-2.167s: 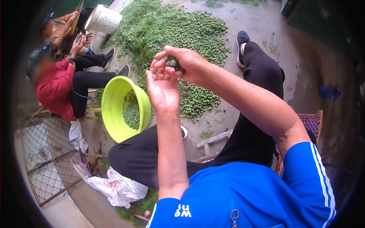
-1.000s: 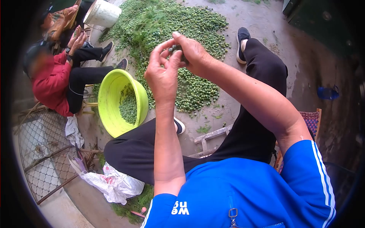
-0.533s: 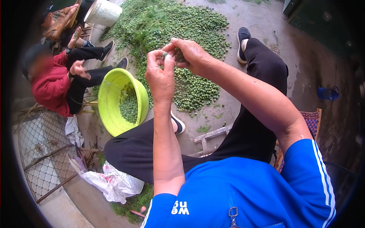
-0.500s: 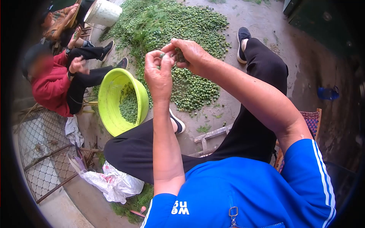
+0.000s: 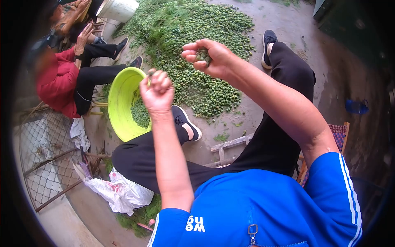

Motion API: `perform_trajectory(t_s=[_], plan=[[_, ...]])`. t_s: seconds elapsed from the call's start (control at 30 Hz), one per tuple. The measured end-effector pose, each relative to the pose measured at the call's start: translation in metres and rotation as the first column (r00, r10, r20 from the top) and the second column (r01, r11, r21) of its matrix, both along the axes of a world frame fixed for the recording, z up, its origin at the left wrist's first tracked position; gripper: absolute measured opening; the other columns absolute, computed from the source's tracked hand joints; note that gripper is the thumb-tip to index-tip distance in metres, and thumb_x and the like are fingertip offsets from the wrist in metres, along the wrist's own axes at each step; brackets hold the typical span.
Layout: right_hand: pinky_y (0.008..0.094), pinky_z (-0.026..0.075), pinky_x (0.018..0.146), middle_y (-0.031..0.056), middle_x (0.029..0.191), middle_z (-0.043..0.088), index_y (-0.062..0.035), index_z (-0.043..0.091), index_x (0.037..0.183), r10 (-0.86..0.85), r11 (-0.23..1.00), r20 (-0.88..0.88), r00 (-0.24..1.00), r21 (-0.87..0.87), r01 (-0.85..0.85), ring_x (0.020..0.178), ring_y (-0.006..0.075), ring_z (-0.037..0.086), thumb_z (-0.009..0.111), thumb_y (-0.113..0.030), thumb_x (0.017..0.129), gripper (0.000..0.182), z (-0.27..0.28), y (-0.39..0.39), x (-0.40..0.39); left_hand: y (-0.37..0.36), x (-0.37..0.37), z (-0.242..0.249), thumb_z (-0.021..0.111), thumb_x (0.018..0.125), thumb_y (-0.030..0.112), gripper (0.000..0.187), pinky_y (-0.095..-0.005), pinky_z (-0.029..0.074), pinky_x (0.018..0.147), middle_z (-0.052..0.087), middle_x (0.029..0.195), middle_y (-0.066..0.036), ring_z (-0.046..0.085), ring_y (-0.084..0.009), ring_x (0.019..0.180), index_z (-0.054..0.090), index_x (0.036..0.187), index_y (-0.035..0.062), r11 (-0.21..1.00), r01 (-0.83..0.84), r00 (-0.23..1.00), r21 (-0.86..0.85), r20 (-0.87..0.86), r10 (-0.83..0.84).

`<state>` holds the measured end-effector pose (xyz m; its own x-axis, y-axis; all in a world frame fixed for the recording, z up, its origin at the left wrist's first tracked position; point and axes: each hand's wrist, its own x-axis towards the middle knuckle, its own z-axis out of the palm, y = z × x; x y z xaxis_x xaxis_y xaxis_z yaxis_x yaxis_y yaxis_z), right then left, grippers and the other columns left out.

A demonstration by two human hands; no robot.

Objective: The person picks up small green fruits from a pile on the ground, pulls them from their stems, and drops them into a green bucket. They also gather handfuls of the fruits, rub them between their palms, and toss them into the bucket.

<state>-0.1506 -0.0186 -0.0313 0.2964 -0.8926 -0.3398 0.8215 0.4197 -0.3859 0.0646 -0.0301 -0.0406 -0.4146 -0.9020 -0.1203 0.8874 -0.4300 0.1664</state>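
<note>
My left hand (image 5: 158, 94) is closed beside the rim of a yellow-green basin (image 5: 115, 107), with a small green fruit (image 5: 152, 72) showing at its fingertips, partly hidden. Several more small green fruits (image 5: 203, 56) lie in the palm of my right hand (image 5: 214, 58), its fingers curled around them. That hand hovers over a wide pile of small round green fruits (image 5: 205, 88) on the ground. Inside the tilted basin is a heap of similar green fruits (image 5: 140, 113).
A person in a red top (image 5: 57, 88) sits at the left, near a white bucket (image 5: 117, 10). Feathery green sprigs (image 5: 168, 20) lie on the pile. White plastic bags (image 5: 123, 191) rest by my left knee, beside a wire-mesh panel (image 5: 49, 152). A wooden frame (image 5: 232, 148) lies between my legs.
My hands have moved apart: the left one has gone left and down toward the basin, while the right has shifted slightly right. The other person's hand has risen.
</note>
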Motion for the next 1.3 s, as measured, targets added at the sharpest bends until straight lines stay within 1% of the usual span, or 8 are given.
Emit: perform_trajectory(t_s=[0.17,0.23,0.33,0.5,0.63,0.93,1.0,1.3], plan=[[0.0204,0.041,0.044,0.0184,0.100,0.058,0.0094,0.047,0.114,-0.032,0.999,0.030,0.999,0.034,0.031,0.073,0.0166,0.060,0.036,-0.014,0.093,0.033,0.002,0.002,-0.003,-0.048,0.156,-0.023,0.047,0.089,0.023,0.035,-0.0275,0.044,0.052,0.054,0.088,-0.013,0.055,-0.0175,0.069,0.052,0.112,-0.0037,0.918,-0.318,0.918,0.236,-0.166,0.360],[0.0200,0.041,0.045,0.0185,0.100,0.058,0.0094,0.046,0.114,-0.046,0.997,0.036,0.998,0.059,0.044,0.075,0.0170,0.061,0.036,-0.013,0.093,0.033,0.004,0.001,-0.002,-0.056,0.183,-0.015,0.043,0.092,0.027,0.045,-0.0391,0.054,0.071,0.039,0.128,-0.025,0.055,-0.0317,0.105,0.046,0.126,-0.0015,0.377,-0.647,0.705,0.662,0.334,0.626],[0.0224,0.048,0.051,0.0203,0.105,0.056,0.0093,0.046,0.115,-0.078,0.994,0.059,0.995,0.077,0.073,0.084,0.0205,0.063,0.032,-0.017,0.096,0.036,0.006,0.001,-0.002,-0.060,0.200,-0.043,0.041,0.094,0.029,0.047,-0.0492,0.052,0.083,0.011,0.146,-0.023,0.040,-0.0388,0.124,0.042,0.132,0.0018,0.304,-0.681,0.685,0.666,0.435,0.584],[0.0399,0.057,0.077,0.0240,0.108,0.051,0.0107,0.045,0.112,-0.183,0.981,0.223,0.958,0.101,0.164,0.098,0.0325,0.059,0.023,-0.029,0.100,0.047,0.013,0.000,0.003,-0.056,0.129,-0.041,0.043,0.096,0.022,0.034,-0.0421,0.054,0.082,0.051,0.122,-0.024,0.059,-0.0327,0.099,0.051,0.119,-0.0008,0.619,-0.745,0.634,0.251,0.557,0.537],[0.0478,0.049,0.093,0.0261,0.115,0.046,0.0121,0.043,0.115,-0.188,0.981,0.339,0.922,0.027,0.191,0.111,0.0375,0.051,0.021,-0.037,0.100,0.057,0.011,-0.006,0.008,-0.017,0.031,0.013,0.050,0.095,0.015,0.022,-0.0278,0.054,0.068,0.063,0.089,-0.010,0.061,-0.0163,0.077,0.055,0.110,0.0007,0.948,-0.211,0.633,-0.237,0.706,0.317],[0.0447,0.046,0.099,0.0256,0.127,0.041,0.0085,0.036,0.126,-0.117,0.969,0.403,0.908,-0.153,0.192,0.120,0.0350,0.045,0.012,-0.047,0.098,0.066,0.012,-0.001,0.006,0.033,-0.080,0.056,0.060,0.087,0.004,0.016,-0.0215,0.047,0.061,0.059,0.085,-0.003,0.057,-0.0086,0.075,0.062,0.103,0.0013,0.736,0.223,0.193,-0.639,0.769,0.609],[0.0430,0.044,0.100,0.0248,0.127,0.043,0.0079,0.035,0.127,-0.093,0.969,0.371,0.924,-0.181,0.170,0.121,0.0334,0.045,0.010,-0.049,0.098,0.069,0.013,-0.002,0.005,0.026,-0.083,0.058,0.062,0.084,-0.001,0.016,-0.0225,0.047,0.063,0.057,0.085,-0.002,0.057,-0.0090,0.073,0.065,0.100,0.0034,0.485,0.486,-0.200,-0.727,0.447,0.872],[0.0424,0.045,0.097,0.0235,0.122,0.048,0.0066,0.042,0.122,-0.096,0.978,0.406,0.909,-0.130,0.162,0.116,0.0321,0.049,0.015,-0.047,0.098,0.064,0.011,-0.003,0.006,0.012,-0.090,0.047,0.063,0.080,-0.001,0.007,-0.0300,0.050,0.063,0.055,0.082,-0.008,0.060,-0.0179,0.073,0.063,0.087,0.0003,0.480,0.473,-0.267,-0.739,0.398,0.877]])
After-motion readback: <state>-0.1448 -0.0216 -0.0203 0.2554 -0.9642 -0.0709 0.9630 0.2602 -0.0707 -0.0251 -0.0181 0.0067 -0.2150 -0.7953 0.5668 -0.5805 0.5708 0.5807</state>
